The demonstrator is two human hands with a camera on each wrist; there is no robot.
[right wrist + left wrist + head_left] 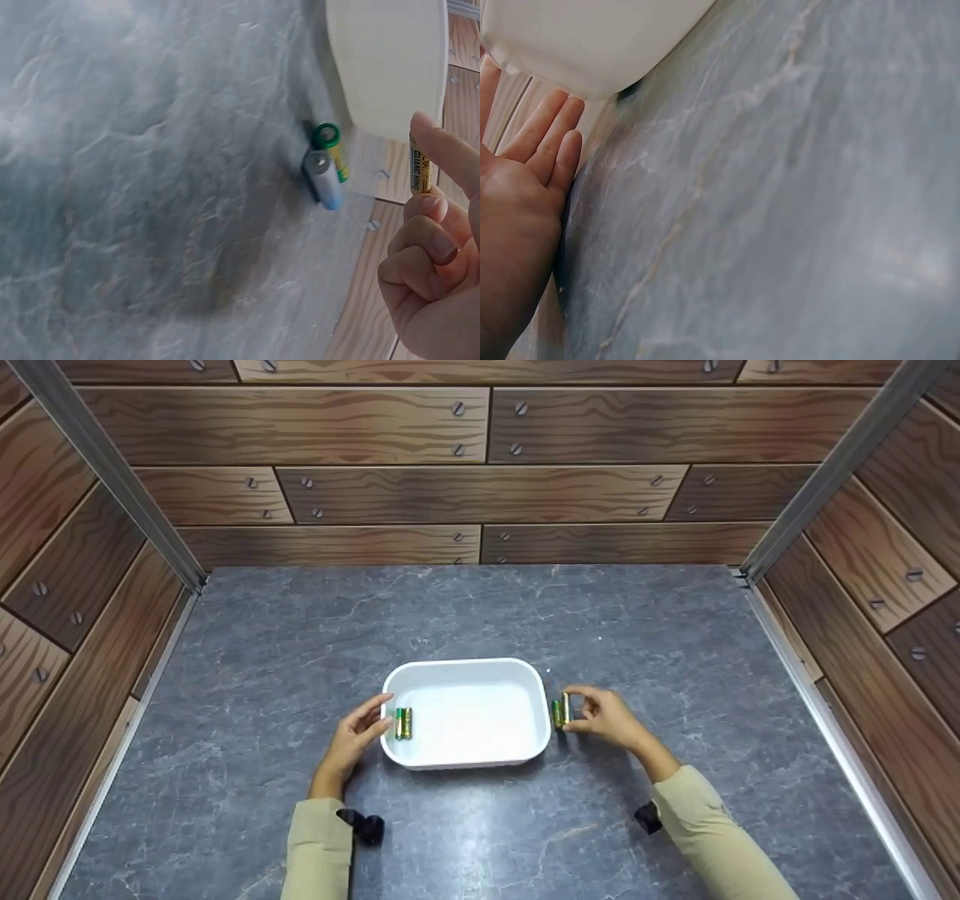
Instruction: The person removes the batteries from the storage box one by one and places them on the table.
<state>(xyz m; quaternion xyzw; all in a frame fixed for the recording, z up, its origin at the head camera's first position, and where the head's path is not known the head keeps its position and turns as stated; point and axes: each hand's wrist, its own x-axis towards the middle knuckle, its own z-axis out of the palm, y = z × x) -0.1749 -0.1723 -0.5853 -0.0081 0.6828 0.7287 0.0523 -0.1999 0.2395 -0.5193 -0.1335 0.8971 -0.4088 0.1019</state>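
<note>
A white rectangular tray [469,761] sits on the table, with two green-and-gold batteries [403,724] side by side inside its left end. My left hand [352,741] is at the tray's left wall, thumb and index fingertips at the rim. Its other fingers reach out fairly straight in the left wrist view. Beyond the tray's right wall, my right hand [609,720] pinches a gold battery [420,166] end to end between thumb and index finger, held above the table. Below it a green-and-yellow battery [334,150] and a silver-blue battery [325,180] lie close together on the table.
The grey marbled table [465,607] is bounded by wood-patterned walls [480,495] at the back and both sides. Metal posts [832,472] stand at the back corners. A dark device [367,829] sits at the left wrist, another [648,817] at the right.
</note>
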